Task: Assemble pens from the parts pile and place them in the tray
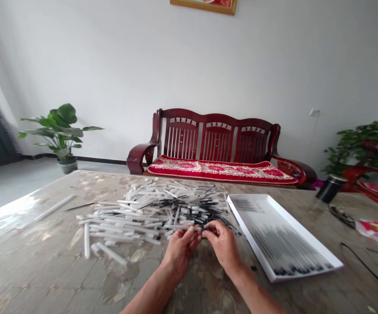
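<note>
My left hand (180, 246) and my right hand (222, 243) meet over the table (45, 266), fingertips almost touching. The left hand's fingers pinch a white pen barrel (179, 227) that sticks out to the left. The right hand's fingers are curled in a pinch on a small dark piece that I cannot make out. Just beyond both hands lies a heap of white pen barrels and black pen parts (163, 207).
A white tray (283, 237) holding rows of dark pens lies to the right of my hands. A black cup (329, 188), black cables (369, 266) and a red packet (375, 229) are at the far right. A wooden sofa (218, 148) stands behind the table.
</note>
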Demonstrator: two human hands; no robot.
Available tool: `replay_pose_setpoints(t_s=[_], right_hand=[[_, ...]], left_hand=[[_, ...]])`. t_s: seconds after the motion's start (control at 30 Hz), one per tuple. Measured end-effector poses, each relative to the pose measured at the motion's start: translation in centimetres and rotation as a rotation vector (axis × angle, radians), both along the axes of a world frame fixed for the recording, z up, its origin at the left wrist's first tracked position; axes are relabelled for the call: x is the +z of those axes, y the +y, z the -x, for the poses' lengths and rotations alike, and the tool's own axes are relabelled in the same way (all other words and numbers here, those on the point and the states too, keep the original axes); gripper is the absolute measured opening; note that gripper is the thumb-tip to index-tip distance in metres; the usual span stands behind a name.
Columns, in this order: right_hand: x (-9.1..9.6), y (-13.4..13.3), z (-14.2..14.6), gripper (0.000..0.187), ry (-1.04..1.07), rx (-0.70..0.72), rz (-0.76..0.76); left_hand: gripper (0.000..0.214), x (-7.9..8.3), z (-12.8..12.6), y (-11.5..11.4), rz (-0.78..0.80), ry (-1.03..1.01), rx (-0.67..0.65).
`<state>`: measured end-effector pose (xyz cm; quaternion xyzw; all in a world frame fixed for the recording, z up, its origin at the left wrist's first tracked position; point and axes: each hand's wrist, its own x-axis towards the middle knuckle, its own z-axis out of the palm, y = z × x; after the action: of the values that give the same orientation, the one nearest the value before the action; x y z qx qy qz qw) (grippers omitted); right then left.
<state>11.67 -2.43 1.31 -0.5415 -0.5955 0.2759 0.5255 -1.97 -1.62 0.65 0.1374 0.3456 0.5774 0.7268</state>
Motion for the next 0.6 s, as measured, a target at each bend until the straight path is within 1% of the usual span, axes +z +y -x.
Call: replay_pose_setpoints(t_s=[0.3, 0.5, 0.6], right_hand=[[-0.58, 0.12, 0.14, 0.005, -0.035, -0.021, -0.075], [-0.66, 0.21, 0.39, 0.007, 0.035, -0.004, -0.036], [-0.33, 0.03, 0.49, 0.008, -0.036, -0.022, -0.054]], left_hand=[[0.017, -0.14, -0.03, -0.12, -0.042, 0.016, -0.012], [0.029, -0.15, 0.02, -0.16, -0.056, 0.064, -0.021], [0.036, -0.16, 0.06, -0.21, -0.067, 0.089, -0.005]])
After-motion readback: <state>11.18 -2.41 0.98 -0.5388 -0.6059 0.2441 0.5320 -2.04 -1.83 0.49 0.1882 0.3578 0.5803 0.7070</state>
